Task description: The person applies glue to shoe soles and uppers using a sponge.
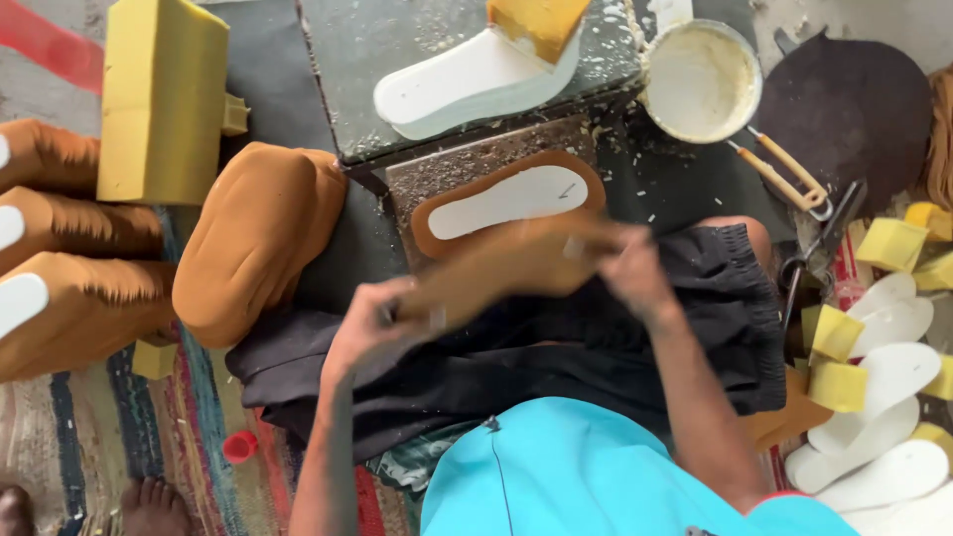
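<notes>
1. Hands gripping one brown sole-shaped piece [506, 266], blurred, held across the lap over black shorts [615, 337].
2. Left hand [372, 323] closed on its lower left end, fingers curled around the edge.
3. Right hand [630, 268] pinched shut on its upper right end.
4. Just beyond the held piece, flat on the speckled work surface [447, 169]: white insole [511, 201] set on a brown sole-shaped backing [496, 233].
5. Farther up on a raised block: thick white sole [457, 89] with a yellow foam chunk [536, 22] resting on its right end.
6. To the right: round tin of pale glue [700, 79], wooden-handled brush [779, 171], scissors [819, 238].
7. At the left: brown padded uppers [253, 238] and a tall yellow foam block [164, 99].
8. At the far right: stacked white insoles [884, 417] amid yellow foam cubes [836, 333].
</notes>
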